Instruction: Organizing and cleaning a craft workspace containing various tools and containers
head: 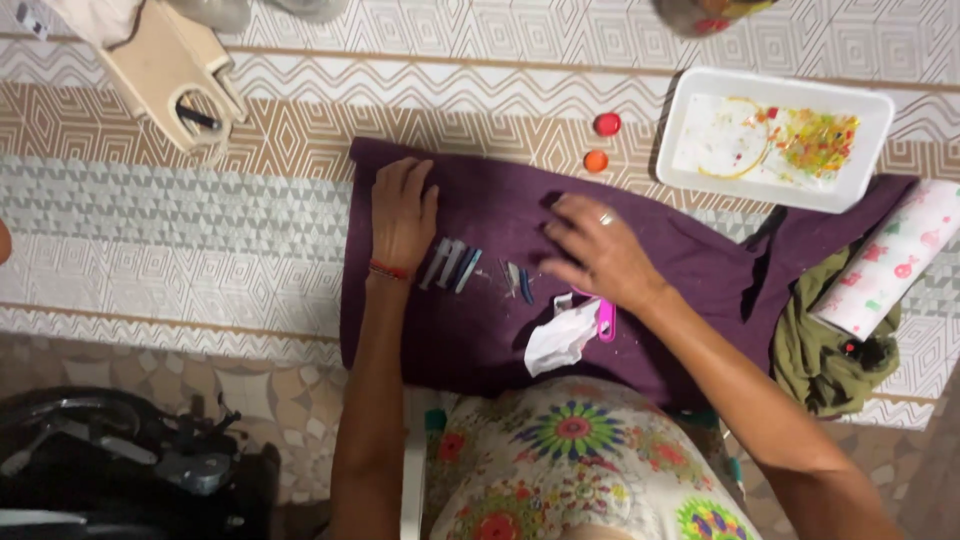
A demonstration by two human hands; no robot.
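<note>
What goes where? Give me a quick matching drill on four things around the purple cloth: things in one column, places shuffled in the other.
Things:
1. white tray
2. two caps
3. paper roll
4. white scrap

Places:
A. on the green cloth, far right
B. on the purple cloth, beside the pink tool
C. on the floor, left of the tray
D. at the purple cloth's top right edge

Pairs: 1-D, 2-C, 3-A, 4-B

Purple cloth (480,340) matt, soft; white tray (680,120) glossy plastic; patterned floor (150,230) smooth.
</note>
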